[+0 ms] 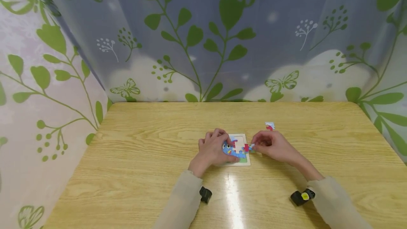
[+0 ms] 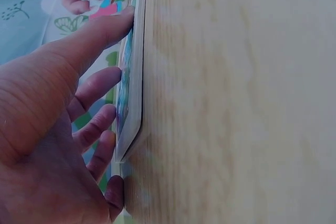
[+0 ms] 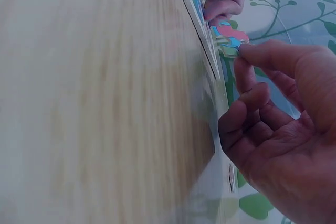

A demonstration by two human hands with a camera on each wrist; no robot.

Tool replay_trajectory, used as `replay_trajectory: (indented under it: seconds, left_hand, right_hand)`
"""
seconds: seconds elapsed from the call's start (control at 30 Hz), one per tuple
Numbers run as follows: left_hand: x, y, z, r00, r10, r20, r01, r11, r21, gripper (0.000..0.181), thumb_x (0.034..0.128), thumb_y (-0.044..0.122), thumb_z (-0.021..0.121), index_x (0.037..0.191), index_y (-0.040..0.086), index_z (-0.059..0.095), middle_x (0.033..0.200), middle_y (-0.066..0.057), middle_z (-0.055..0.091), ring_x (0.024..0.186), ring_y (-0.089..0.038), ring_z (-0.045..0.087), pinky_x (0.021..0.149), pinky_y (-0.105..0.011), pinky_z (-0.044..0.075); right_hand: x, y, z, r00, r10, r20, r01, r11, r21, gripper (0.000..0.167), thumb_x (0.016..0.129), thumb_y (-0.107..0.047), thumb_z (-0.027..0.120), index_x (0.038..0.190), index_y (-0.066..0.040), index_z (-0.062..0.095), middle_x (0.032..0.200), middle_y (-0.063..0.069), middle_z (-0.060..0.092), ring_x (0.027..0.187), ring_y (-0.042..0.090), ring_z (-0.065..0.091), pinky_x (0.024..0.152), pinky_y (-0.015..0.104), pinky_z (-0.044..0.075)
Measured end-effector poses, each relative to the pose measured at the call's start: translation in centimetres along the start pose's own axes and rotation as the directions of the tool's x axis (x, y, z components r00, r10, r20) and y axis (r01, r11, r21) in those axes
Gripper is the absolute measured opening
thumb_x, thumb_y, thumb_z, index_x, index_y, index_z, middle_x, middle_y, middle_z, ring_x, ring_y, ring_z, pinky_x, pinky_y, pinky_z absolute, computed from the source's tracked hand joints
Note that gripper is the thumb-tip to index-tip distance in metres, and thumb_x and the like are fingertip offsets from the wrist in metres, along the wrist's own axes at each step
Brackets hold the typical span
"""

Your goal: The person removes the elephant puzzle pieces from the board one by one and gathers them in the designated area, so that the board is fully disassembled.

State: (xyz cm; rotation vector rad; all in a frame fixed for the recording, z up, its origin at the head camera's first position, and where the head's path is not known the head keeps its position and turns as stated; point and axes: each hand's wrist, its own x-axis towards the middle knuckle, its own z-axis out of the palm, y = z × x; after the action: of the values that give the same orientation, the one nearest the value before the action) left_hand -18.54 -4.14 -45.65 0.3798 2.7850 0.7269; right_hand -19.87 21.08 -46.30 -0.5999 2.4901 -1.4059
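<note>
A puzzle board (image 1: 248, 162) with a pale frame lies on the table, its picture blue, red and green, with a bare patch at the upper middle. The left hand (image 1: 213, 149) rests on its left part, thumb and fingers spread over the pieces. Between thumb and forefinger the right hand (image 1: 276, 146) pinches a small puzzle piece (image 1: 246, 147) at the board's right edge; the right wrist view shows this piece (image 3: 231, 34) as red, blue and green, held tilted above the frame. The left palm hides the board's left side.
Another loose piece (image 1: 270, 125), white and red, lies on the wooden table (image 1: 143, 133) behind the right hand. A curtain (image 1: 203, 38) with leaves and butterflies stands along the table's back edge. Dark devices are strapped at both wrists.
</note>
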Motion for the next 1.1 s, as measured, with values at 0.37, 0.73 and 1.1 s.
replay_trajectory:
  seconds: [0.37,0.73,1.1]
  left_hand:
    - [-0.2,0.1,0.0,1.000,0.005,0.008,-0.005,1.000,-0.007,0.040,0.0783,0.054,0.084,0.100,0.031,0.059,0.149,0.006,0.043,0.138,-0.031,0.037,0.101,-0.055,0.031]
    - [-0.3,0.0,0.2,1.000,0.016,-0.002,-0.016,0.999,-0.027,0.039,0.0786,0.053,0.084,0.098,0.030,0.060,0.149,0.005,0.043,0.138,-0.032,0.037,0.103,-0.059,0.029]
    - [0.1,-0.2,0.0,1.000,0.014,0.000,-0.014,1.000,-0.018,0.039,0.0787,0.054,0.084,0.099,0.031,0.060,0.147,0.006,0.043,0.137,-0.031,0.037,0.097,-0.053,0.030]
  right_hand:
    - [-2.0,0.6,-1.6,0.998,0.045,-0.045,-0.045,0.999,0.007,0.008,0.095,-0.010,0.071,0.102,-0.006,0.070,0.090,0.011,0.069,0.066,0.013,0.058,0.058,0.025,0.049]
    - [-3.2,1.5,-2.9,0.991,0.057,-0.118,-0.060,0.998,-0.018,0.012,0.096,-0.012,0.071,0.106,-0.005,0.070,0.096,0.012,0.072,0.070,0.017,0.062,0.059,0.027,0.051]
    - [-4.0,2.7,-4.9,0.981,0.070,-0.181,-0.079,0.996,-0.044,0.016,0.097,-0.012,0.070,0.110,-0.003,0.070,0.095,0.012,0.072,0.069,0.016,0.061,0.060,0.027,0.051]
